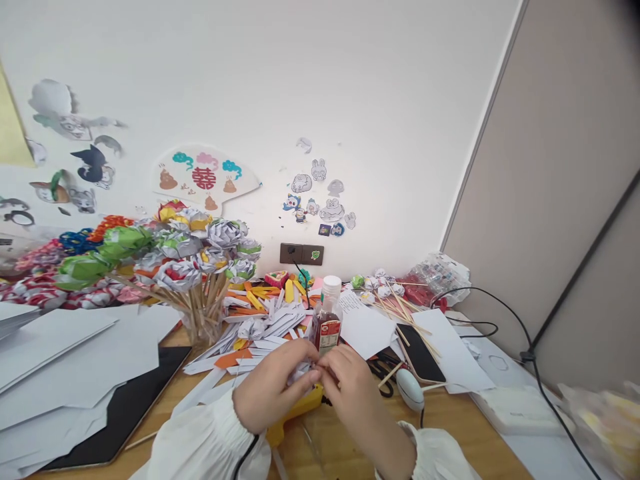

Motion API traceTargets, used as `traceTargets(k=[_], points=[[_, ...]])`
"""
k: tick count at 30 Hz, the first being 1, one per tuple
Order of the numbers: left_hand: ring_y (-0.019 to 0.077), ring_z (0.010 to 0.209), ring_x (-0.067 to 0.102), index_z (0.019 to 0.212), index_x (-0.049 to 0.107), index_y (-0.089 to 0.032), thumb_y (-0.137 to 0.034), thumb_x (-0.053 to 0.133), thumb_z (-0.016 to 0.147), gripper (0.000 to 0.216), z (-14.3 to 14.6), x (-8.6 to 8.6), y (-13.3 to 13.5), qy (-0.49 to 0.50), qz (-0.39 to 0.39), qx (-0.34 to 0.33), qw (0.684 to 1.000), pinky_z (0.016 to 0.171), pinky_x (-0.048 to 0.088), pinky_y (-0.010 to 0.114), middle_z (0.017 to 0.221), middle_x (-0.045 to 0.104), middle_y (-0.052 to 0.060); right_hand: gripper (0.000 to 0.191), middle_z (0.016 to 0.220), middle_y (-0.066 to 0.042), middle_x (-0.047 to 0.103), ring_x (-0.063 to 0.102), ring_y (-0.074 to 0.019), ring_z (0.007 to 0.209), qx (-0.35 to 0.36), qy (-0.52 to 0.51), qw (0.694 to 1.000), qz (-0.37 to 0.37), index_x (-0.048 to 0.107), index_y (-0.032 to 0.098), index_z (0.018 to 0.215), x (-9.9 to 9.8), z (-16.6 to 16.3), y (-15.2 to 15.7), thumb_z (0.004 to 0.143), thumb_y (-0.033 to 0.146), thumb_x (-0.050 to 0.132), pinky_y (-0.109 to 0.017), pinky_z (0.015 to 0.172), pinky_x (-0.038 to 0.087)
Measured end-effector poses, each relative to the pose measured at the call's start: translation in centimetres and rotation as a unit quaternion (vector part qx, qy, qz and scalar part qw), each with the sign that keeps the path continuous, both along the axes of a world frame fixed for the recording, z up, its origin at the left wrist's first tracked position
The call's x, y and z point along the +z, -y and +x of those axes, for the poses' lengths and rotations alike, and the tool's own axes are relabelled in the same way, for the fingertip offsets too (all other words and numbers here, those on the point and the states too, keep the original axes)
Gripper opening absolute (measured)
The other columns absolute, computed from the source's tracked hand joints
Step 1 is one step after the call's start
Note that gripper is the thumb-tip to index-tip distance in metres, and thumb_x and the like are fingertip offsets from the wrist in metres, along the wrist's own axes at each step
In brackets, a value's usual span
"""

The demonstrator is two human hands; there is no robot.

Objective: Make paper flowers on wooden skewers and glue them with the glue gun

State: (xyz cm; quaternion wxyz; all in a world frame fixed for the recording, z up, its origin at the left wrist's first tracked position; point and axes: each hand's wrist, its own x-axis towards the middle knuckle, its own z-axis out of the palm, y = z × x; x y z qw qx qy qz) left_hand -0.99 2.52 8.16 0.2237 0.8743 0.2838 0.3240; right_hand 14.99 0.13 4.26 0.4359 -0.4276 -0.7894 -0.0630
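Over the table's near middle, my left hand [275, 387] is closed with a bit of folded white paper [299, 371] showing between its thumb and fingers. My right hand [350, 390] meets it, thumb and fingertips pinched together at the same paper; most of it is hidden. Beneath my hands lies a yellow tool [305, 405] that looks like a glue gun, largely covered. Just behind them stands a bottle [327, 320] with a white cap and red label. Paper strips [280, 333] in white, orange and yellow lie heaped to its left.
Paper flowers on sticks [200, 300] stand in a clear container at left. White sheets [65, 360] lie over a black board [145, 400]. To the right are a phone [421, 353], a white mouse-like object [410, 389], black-handled scissors [384, 377], loose sticks [405, 313] and a cable [543, 380].
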Motion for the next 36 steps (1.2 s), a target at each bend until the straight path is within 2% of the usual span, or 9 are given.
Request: traceTargets(k=[5, 10, 13, 20, 25, 28, 31, 34, 36], points=[[0.0205, 0.080, 0.055, 0.073, 0.053, -0.020, -0.022, 0.046, 0.082, 0.012, 0.2, -0.1, 0.1, 0.011, -0.016, 0.011, 1.000, 0.073, 0.042, 0.030, 0.083, 0.062, 0.006, 0.025, 0.068, -0.001, 0.053, 0.048, -0.0162, 0.064, -0.003, 0.041, 0.999, 0.024, 0.047, 0.020, 0.066, -0.4, -0.1, -0.3, 0.088, 0.009, 0.040, -0.027, 0.055, 0.038], [0.0190, 0.068, 0.052, 0.069, 0.054, -0.020, -0.024, 0.046, 0.082, 0.015, 0.6, -0.7, -0.3, 0.040, -0.044, 0.045, 0.997, 0.064, 0.040, 0.029, 0.072, 0.059, 0.003, 0.019, 0.069, -0.001, 0.053, 0.050, -0.0160, 0.065, -0.008, -0.009, 1.000, 0.001, 0.049, 0.019, 0.069, -0.1, -0.3, 0.0, 0.084, 0.008, 0.044, -0.026, 0.058, 0.040], [0.0188, 0.068, 0.053, 0.069, 0.051, -0.020, -0.027, 0.043, 0.083, 0.018, 0.8, -1.1, -0.5, 0.079, -0.067, 0.071, 0.992, 0.062, 0.041, 0.028, 0.072, 0.060, 0.003, 0.020, 0.069, -0.002, 0.055, 0.051, -0.0169, 0.066, -0.024, -0.010, 1.000, -0.008, 0.051, 0.019, 0.071, 0.0, -0.5, 0.2, 0.086, 0.010, 0.042, -0.027, 0.058, 0.040], [0.0189, 0.071, 0.057, 0.069, 0.050, -0.021, -0.032, 0.043, 0.083, 0.019, 1.4, -1.4, -0.3, 0.168, -0.103, 0.101, 0.975, 0.067, 0.044, 0.029, 0.071, 0.060, 0.002, 0.036, 0.063, -0.004, 0.052, 0.047, -0.0170, 0.059, -0.066, 0.082, 0.991, 0.085, 0.052, 0.018, 0.069, -0.5, -0.8, 0.6, 0.093, 0.012, 0.026, -0.028, 0.052, 0.035], [0.0184, 0.067, 0.056, 0.065, 0.049, -0.022, -0.032, 0.048, 0.081, 0.019, 1.6, -1.6, -0.1, 0.210, -0.135, 0.122, 0.961, 0.066, 0.043, 0.030, 0.066, 0.058, 0.001, 0.042, 0.059, -0.005, 0.051, 0.043, -0.0174, 0.055, -0.042, 0.146, 0.976, 0.157, 0.054, 0.016, 0.068, -0.5, -1.0, 0.9, 0.094, 0.010, 0.022, -0.029, 0.048, 0.031], [0.0172, 0.063, 0.055, 0.064, 0.051, -0.021, -0.038, 0.052, 0.078, 0.022, 1.5, -1.5, -0.4, 0.227, -0.164, 0.115, 0.953, 0.062, 0.043, 0.029, 0.063, 0.059, 0.000, 0.038, 0.060, -0.004, 0.051, 0.044, -0.0171, 0.055, -0.039, 0.130, 0.979, 0.149, 0.055, 0.016, 0.073, -0.5, -1.1, 1.0, 0.095, 0.012, 0.025, -0.029, 0.048, 0.031], [0.0163, 0.060, 0.055, 0.063, 0.053, -0.020, -0.048, 0.056, 0.073, 0.030, 1.1, -1.2, -1.0, 0.242, -0.200, 0.108, 0.943, 0.058, 0.043, 0.027, 0.062, 0.060, 0.000, 0.032, 0.061, -0.003, 0.051, 0.045, -0.0174, 0.057, -0.071, 0.142, 0.980, 0.122, 0.055, 0.018, 0.072, 0.1, -0.5, 0.9, 0.094, 0.015, 0.032, -0.029, 0.050, 0.030], [0.0156, 0.059, 0.056, 0.062, 0.052, -0.020, -0.054, 0.057, 0.070, 0.036, 0.6, -0.7, -1.4, 0.254, -0.232, 0.112, 0.932, 0.058, 0.043, 0.027, 0.060, 0.061, -0.001, 0.032, 0.059, -0.004, 0.051, 0.043, -0.0182, 0.058, -0.106, 0.166, 0.972, 0.131, 0.053, 0.019, 0.066, 1.3, 1.3, 0.6, 0.094, 0.020, 0.038, -0.031, 0.052, 0.027], [0.0154, 0.058, 0.057, 0.063, 0.052, -0.019, -0.054, 0.058, 0.070, 0.036, 0.3, -0.5, -1.4, 0.249, -0.257, 0.103, 0.928, 0.058, 0.044, 0.027, 0.061, 0.063, 0.000, 0.031, 0.059, -0.003, 0.053, 0.042, -0.0179, 0.059, -0.077, 0.141, 0.980, 0.120, 0.054, 0.019, 0.065, 2.4, 2.7, 0.4, 0.093, 0.026, 0.042, -0.031, 0.054, 0.028]])
